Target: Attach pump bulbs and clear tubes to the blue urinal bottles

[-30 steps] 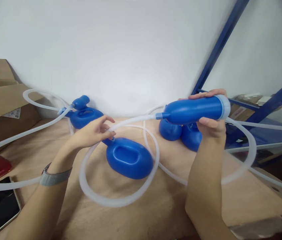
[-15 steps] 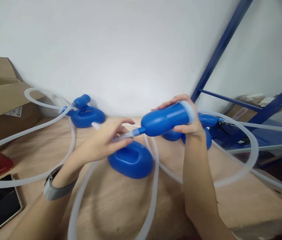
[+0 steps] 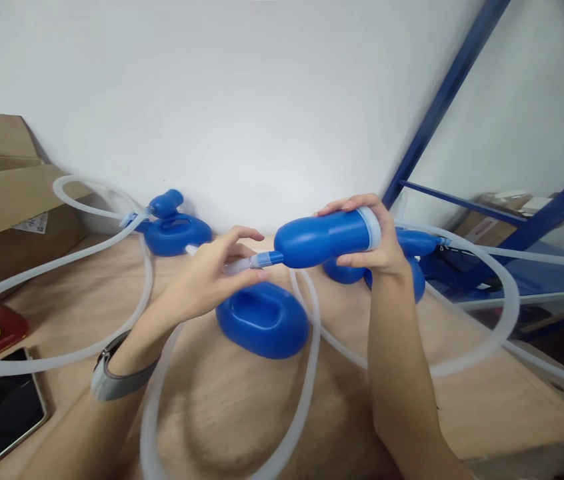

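Observation:
My right hand (image 3: 386, 243) is wrapped round a blue plastic funnel-shaped cup (image 3: 319, 239), its pale rim in my palm. The cup lies nearly level, with its narrow spout pointing left. At the spout, my left hand (image 3: 209, 270) grips the end of a translucent hose (image 3: 238, 267) between thumb and fingers. The hose end sits on or against the spout; how far over it I cannot tell. A thin ring shows around this joint. Just below my hands, a blue bottle with a handle hollow (image 3: 262, 327) lies on the wooden table (image 3: 232, 420).
Behind on the left rests another blue bottle (image 3: 182, 243) with a small blue cup (image 3: 166, 203) and coiled hose (image 3: 82, 255). More blue parts (image 3: 416, 241) lie behind my right wrist. A cardboard box (image 3: 17, 200), a phone (image 3: 2, 407) and a blue metal rack (image 3: 447, 100) flank the table.
The cup has come slightly down and left and turned closer to level. My left thumb and fingers have shifted at the hose end, and the joint ring is now plainer.

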`<state>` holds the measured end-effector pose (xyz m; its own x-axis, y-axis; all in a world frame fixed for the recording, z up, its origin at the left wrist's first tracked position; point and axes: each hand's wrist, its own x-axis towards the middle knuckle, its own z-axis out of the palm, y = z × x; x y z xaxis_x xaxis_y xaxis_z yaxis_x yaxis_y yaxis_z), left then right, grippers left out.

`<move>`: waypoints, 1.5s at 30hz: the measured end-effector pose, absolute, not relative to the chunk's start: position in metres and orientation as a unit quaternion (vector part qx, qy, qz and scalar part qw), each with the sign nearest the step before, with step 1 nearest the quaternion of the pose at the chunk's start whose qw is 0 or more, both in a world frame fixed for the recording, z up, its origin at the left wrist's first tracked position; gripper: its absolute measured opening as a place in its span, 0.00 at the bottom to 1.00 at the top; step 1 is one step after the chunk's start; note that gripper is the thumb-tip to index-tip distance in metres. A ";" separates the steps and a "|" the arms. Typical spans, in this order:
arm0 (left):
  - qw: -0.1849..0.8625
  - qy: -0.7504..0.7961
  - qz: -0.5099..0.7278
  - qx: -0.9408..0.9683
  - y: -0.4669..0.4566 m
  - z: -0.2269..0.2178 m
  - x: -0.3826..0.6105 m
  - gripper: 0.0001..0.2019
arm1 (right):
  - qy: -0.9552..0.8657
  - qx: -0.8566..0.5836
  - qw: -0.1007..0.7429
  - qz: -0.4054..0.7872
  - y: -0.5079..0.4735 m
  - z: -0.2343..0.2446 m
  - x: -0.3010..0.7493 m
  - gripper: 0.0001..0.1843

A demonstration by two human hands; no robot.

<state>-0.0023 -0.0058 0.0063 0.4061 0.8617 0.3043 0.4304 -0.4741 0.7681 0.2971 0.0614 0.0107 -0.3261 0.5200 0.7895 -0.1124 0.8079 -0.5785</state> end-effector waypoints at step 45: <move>0.535 0.289 0.513 0.605 0.002 -0.029 0.035 0.26 | -0.791 -0.080 0.573 0.199 0.058 0.008 0.294 0.30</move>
